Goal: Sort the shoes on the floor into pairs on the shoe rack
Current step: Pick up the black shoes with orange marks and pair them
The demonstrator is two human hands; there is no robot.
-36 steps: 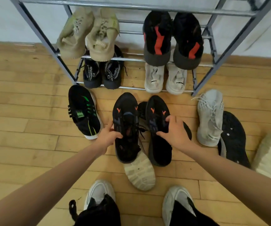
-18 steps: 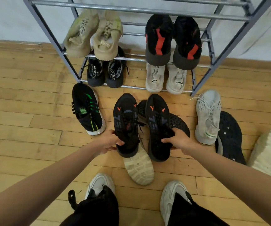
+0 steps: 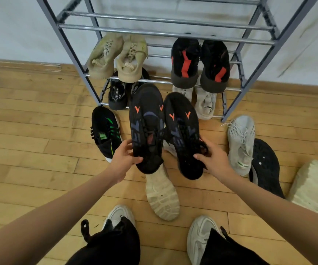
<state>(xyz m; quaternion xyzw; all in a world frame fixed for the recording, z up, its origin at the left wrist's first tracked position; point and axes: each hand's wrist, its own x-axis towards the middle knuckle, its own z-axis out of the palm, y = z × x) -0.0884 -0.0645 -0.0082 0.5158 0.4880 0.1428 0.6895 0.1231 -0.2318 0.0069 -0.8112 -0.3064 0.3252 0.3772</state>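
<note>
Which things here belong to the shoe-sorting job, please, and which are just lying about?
Job: left hand holding one orange-marked black shoe, right hand holding its mate; shoe rack; green-striped shoe, grey shoe, upturned black shoe, upturned white sole.
Not in play: the person's worn white sneakers; beige pair already racked.

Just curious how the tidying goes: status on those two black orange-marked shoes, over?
Left hand grips one black shoe, right hand grips its match. Both held up, toes toward the shoe rack, not yet shelved. Sole-up pale shoe on the floor beneath.

Wooden plank floor (image 3: 30, 140), pale wall (image 3: 10, 25)
</note>
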